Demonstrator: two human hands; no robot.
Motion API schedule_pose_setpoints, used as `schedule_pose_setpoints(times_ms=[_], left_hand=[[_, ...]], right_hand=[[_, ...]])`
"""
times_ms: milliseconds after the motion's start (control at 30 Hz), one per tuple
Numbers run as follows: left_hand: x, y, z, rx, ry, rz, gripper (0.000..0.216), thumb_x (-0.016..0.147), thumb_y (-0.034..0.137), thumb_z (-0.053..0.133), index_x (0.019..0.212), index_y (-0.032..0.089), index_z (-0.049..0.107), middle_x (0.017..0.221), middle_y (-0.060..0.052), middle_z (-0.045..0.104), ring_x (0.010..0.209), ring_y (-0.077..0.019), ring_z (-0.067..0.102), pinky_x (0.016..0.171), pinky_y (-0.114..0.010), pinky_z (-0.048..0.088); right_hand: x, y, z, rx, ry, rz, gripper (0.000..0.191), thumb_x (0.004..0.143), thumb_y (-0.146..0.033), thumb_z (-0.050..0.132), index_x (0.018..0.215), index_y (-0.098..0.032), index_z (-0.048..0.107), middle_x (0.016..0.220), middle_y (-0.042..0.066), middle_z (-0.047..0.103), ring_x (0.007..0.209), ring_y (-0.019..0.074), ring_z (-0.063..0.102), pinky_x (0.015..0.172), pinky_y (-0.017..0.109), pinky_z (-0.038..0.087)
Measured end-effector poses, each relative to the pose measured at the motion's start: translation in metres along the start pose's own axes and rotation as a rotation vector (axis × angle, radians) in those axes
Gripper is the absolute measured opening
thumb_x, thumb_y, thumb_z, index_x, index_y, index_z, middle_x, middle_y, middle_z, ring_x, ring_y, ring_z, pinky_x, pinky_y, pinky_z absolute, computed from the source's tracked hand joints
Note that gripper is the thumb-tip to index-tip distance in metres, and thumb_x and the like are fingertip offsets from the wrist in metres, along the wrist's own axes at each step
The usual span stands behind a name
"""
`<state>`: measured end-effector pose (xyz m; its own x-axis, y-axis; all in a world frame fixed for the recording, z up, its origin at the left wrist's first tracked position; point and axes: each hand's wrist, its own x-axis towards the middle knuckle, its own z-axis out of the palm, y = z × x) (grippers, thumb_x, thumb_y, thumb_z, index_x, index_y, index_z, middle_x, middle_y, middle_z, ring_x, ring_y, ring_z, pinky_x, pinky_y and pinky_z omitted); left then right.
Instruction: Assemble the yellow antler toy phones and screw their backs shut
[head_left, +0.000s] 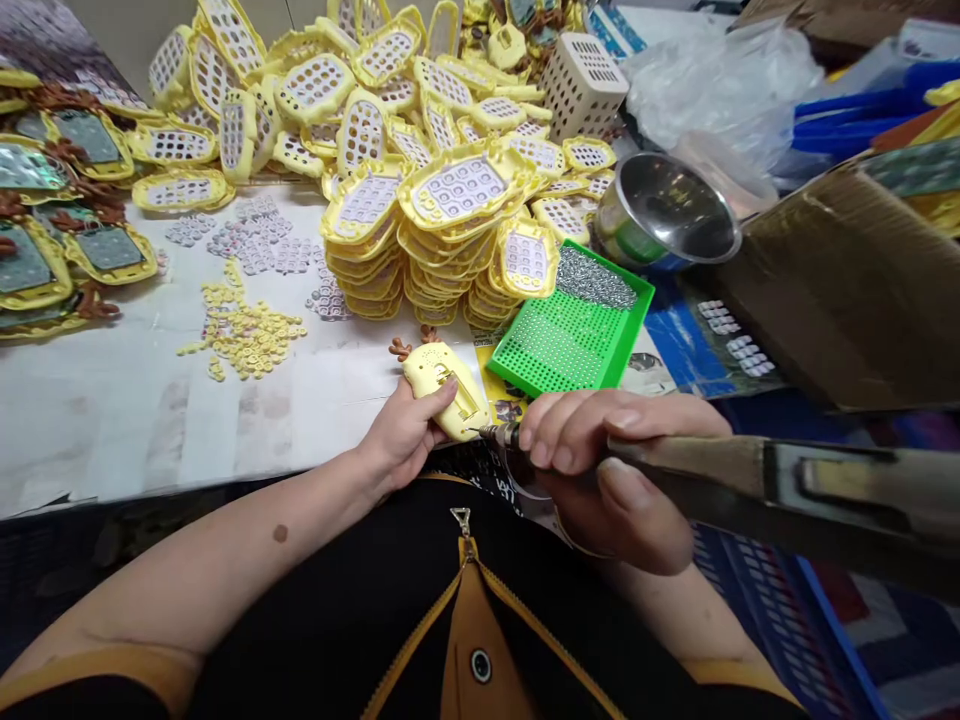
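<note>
My left hand is closed around a small yellow plastic toy body with brown antlers, held at the table's near edge. My right hand grips a powered screwdriver whose long body runs off to the right. Its bit tip touches the lower side of the yellow body. Just behind it lies a green perforated tray with a heap of small silver screws at its far end.
Stacks of yellow shells with white keypads fill the middle and back of the white table. Loose yellow buttons and white keypad mats lie at left. A steel bowl, a cardboard box and plastic bags stand at right.
</note>
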<state>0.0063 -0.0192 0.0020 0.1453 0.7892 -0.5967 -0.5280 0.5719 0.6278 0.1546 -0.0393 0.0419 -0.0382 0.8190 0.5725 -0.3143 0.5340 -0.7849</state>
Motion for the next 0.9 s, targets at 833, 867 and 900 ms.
schedule_pose_setpoints(times_ms=[833, 867, 900], left_hand=[[0.008, -0.003, 0.002, 0.015, 0.052, -0.018, 0.037, 0.081, 0.013, 0.067, 0.114, 0.020, 0.051, 0.104, -0.009, 0.070, 0.079, -0.0202, 0.069, 0.066, -0.032, 0.058], [0.008, -0.003, 0.002, 0.015, 0.054, -0.026, 0.037, 0.081, 0.014, 0.066, 0.114, 0.020, 0.051, 0.105, -0.010, 0.070, 0.079, -0.0200, 0.069, 0.066, -0.032, 0.057], [0.008, -0.003, 0.003, 0.014, 0.057, -0.033, 0.037, 0.081, 0.014, 0.066, 0.115, 0.019, 0.051, 0.106, -0.010, 0.070, 0.078, -0.0197, 0.069, 0.065, -0.031, 0.057]], right_hand=[[0.008, 0.016, 0.007, 0.005, -0.305, 0.147, 0.011, 0.076, -0.016, 0.068, 0.083, -0.023, 0.063, 0.056, -0.003, 0.057, 0.051, 0.0142, 0.057, 0.049, 0.028, 0.047], [0.009, 0.017, 0.008, 0.014, -0.307, 0.142, 0.009, 0.076, -0.017, 0.068, 0.080, -0.023, 0.063, 0.055, -0.004, 0.057, 0.050, 0.0140, 0.056, 0.048, 0.028, 0.047], [0.009, 0.018, 0.009, 0.027, -0.314, 0.134, 0.007, 0.076, -0.018, 0.068, 0.077, -0.022, 0.062, 0.054, -0.004, 0.056, 0.048, 0.0137, 0.055, 0.047, 0.028, 0.046]])
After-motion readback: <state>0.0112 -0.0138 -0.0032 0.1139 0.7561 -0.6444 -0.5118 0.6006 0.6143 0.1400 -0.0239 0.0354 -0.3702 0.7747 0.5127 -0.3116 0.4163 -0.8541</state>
